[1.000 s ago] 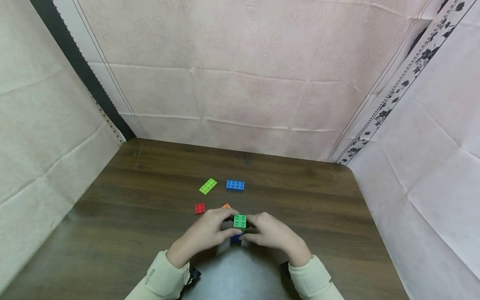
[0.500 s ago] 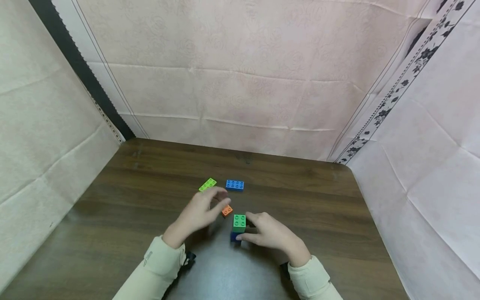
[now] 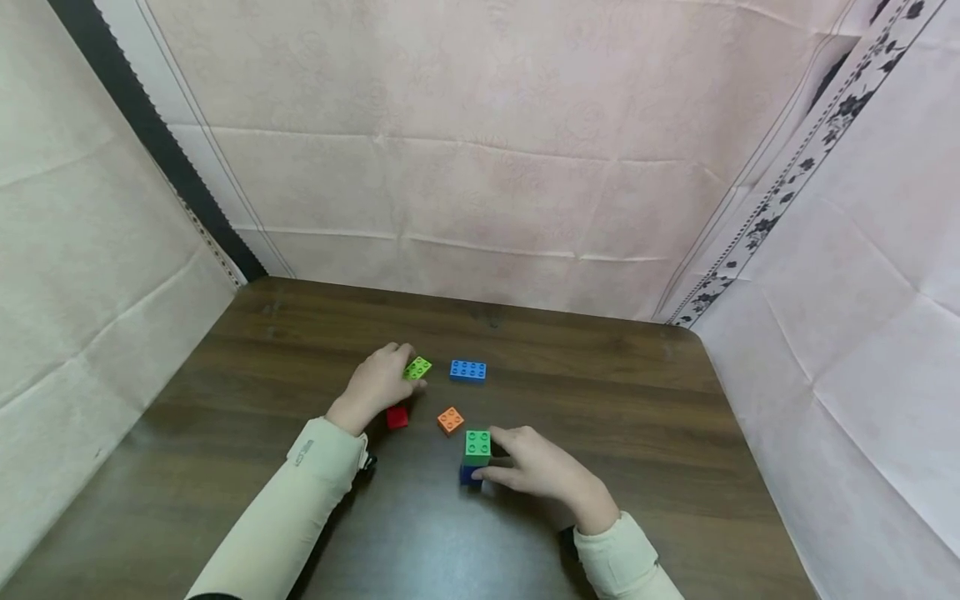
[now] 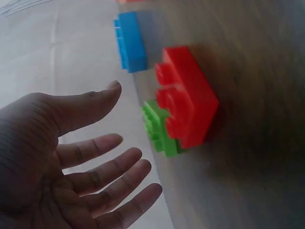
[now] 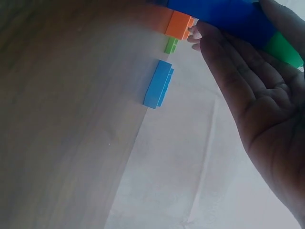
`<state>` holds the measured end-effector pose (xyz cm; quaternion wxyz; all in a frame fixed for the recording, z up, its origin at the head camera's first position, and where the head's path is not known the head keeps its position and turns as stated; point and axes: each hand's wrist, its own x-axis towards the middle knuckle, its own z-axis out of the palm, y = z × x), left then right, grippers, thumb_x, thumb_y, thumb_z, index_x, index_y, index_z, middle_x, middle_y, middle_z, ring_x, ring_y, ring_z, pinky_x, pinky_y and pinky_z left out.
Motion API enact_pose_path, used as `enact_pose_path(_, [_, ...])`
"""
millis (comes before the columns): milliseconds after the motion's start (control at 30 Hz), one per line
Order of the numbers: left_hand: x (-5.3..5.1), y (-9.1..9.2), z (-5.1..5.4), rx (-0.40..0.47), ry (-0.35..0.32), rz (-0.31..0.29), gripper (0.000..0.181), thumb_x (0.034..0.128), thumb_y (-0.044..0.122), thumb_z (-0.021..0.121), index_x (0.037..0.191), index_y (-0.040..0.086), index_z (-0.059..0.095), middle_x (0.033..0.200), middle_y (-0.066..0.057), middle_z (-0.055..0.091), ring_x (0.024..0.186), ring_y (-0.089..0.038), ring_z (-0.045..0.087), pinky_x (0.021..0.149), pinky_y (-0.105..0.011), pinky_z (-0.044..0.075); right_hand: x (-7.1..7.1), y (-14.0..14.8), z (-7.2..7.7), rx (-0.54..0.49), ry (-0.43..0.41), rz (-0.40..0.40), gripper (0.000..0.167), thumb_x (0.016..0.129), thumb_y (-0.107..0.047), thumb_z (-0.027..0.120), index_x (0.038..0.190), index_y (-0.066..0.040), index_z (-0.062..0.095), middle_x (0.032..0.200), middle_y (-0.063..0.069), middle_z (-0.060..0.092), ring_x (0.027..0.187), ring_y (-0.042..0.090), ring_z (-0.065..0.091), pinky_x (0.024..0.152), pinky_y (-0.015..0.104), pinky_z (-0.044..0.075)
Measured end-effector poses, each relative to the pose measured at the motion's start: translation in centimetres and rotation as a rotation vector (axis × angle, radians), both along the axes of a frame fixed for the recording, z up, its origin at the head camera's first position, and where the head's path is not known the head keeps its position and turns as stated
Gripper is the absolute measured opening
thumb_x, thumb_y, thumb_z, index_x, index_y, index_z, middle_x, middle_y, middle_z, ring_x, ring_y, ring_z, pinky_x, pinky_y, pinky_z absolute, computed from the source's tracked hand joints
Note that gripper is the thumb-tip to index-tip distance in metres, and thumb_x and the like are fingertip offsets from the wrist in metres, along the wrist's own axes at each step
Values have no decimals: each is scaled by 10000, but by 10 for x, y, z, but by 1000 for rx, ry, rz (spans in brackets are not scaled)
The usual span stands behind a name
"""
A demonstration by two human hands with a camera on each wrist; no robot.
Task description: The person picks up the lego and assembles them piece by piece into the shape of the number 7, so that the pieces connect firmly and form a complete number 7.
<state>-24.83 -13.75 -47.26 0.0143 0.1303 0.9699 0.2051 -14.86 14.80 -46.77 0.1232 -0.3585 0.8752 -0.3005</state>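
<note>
My left hand (image 3: 377,382) reaches over to the lime-green brick (image 3: 417,367). In the left wrist view its fingers are spread and hold nothing; that brick (image 4: 160,128) shows beyond the fingertips, behind a red brick (image 4: 188,98). From above, the red brick (image 3: 397,417) lies just below the left hand, partly covered. My right hand (image 3: 537,467) holds a small stack by its right side, thumb in front and fingers behind. The stack is a green brick (image 3: 477,444) on top of a dark blue brick (image 3: 470,475); the blue part (image 5: 224,16) shows large in the right wrist view.
An orange brick (image 3: 451,420) lies between the hands. Farther back is a light blue brick (image 3: 468,371). The wooden table (image 3: 600,375) is bounded by pale cloth walls (image 3: 480,167) at the back and on both sides.
My left hand has let go of the stack and moved left and away from me, over to the lime-green brick. The right hand has stayed at the stack. The orange brick is uncovered.
</note>
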Motion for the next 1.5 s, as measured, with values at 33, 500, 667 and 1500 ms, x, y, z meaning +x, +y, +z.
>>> enact_pose_path(33, [-3,0,-1,-18,-6,2,585,893,378,772,1319,18,594,1234,-188,613,995,-319,635,820,-497,545,0,0,0,-1,5,2,213,953,-341,715,1032,-182,598,892,-89,654,750,58,602,662,178,511])
enact_pose_path(500, [-23,9,-17,-230,-27,-32,679,909,496,713,1317,-35,599,1261,-215,591,1033,-325,630,815,-498,565,1,-1,2,0,23,-2,225,948,-337,722,1027,-162,606,892,-71,661,734,45,592,662,167,507])
enact_pose_path(667, [-24,12,-17,-249,-8,-38,642,912,494,710,1290,-17,621,1210,-193,598,1002,-309,628,780,-485,572,1,-1,2,4,21,-7,235,945,-342,724,1042,-159,613,909,-70,669,755,42,611,676,168,511])
enact_pose_path(1500, [-26,2,-16,-295,59,-85,503,922,360,735,1283,21,646,1250,-169,636,1088,-337,621,804,-522,562,2,-1,1,-9,18,1,226,949,-320,724,1055,-153,615,931,-59,676,790,56,629,707,205,539])
